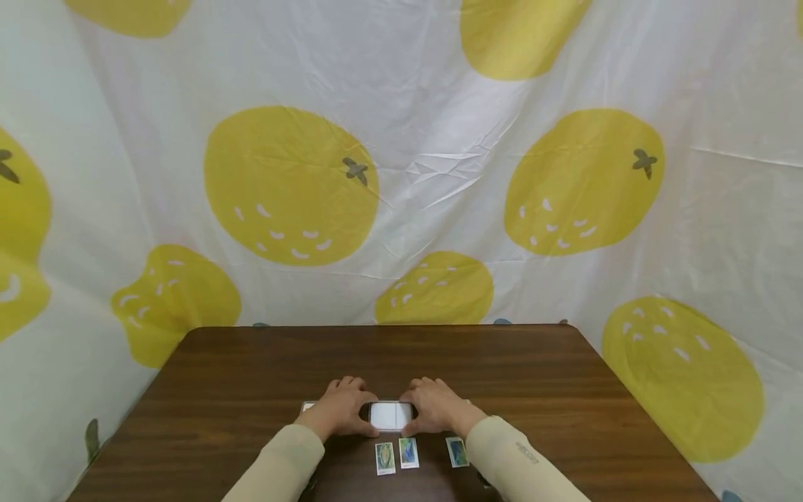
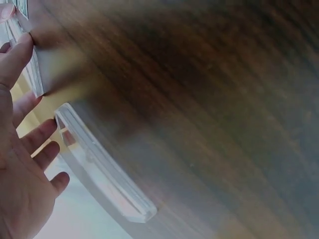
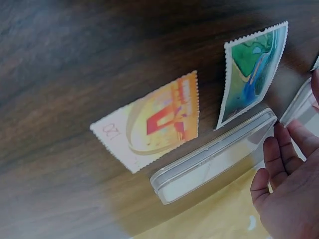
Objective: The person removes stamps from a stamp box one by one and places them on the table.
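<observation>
Between my two hands lies a flat clear plastic case (image 1: 384, 415) with a white inside. My left hand (image 1: 343, 408) pinches its left end between thumb and forefinger. At the right end my right hand (image 1: 433, 406) does the same, its other fingers loosely bent. A second clear case (image 2: 104, 164) rests by the left hand's spare fingers, and a third case (image 3: 214, 157) by the right hand's. Nearer the body are postage stamps: a greenish one (image 1: 385, 458), a blue one (image 1: 408, 453) and a blue-green one (image 1: 457, 452).
An orange and yellow stamp (image 3: 159, 122) lies beside the third case in the right wrist view; the right sleeve (image 1: 517, 457) hides it in the head view. Everything rests on a dark brown wooden table (image 1: 251, 369). A white curtain (image 1: 433, 125) with yellow fruit hangs behind.
</observation>
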The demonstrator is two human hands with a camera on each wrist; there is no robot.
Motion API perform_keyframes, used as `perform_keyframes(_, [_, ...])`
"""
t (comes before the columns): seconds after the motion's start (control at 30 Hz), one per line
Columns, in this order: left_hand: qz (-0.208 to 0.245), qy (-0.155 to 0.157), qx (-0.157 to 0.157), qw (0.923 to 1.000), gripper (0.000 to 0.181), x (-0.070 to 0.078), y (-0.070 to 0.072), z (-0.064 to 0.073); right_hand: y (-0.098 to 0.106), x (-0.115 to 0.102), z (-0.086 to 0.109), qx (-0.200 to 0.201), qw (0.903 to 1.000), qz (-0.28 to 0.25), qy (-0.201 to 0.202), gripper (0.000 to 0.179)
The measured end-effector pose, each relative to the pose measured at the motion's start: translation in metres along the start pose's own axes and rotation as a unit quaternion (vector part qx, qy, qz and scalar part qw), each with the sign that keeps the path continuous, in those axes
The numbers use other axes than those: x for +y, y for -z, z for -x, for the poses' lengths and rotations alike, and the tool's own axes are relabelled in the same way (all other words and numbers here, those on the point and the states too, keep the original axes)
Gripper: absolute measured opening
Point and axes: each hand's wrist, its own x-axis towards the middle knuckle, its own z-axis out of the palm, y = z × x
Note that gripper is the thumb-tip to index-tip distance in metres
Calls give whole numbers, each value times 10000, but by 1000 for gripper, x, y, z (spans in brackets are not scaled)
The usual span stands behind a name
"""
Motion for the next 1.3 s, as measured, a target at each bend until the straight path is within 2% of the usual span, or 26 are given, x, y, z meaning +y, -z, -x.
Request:
perform_keyframes(0.3, [111, 48, -6, 9999, 64, -2, -3, 1, -2, 3, 2, 3, 9998, -64, -199, 67])
perform_keyframes(0.57, [189, 6, -13, 9998, 76, -5, -1, 3, 2, 5, 5, -68, 9992, -226, -331, 73])
perform_keyframes(1.07, [561, 46, 315, 9979, 77, -28, 13, 18, 5, -4, -3, 515, 9960, -703, -190, 71])
perform_keyframes(1.3, [697, 129, 418, 9966, 77, -41, 11, 28, 4, -16, -11, 763, 9921, -985, -169, 72])
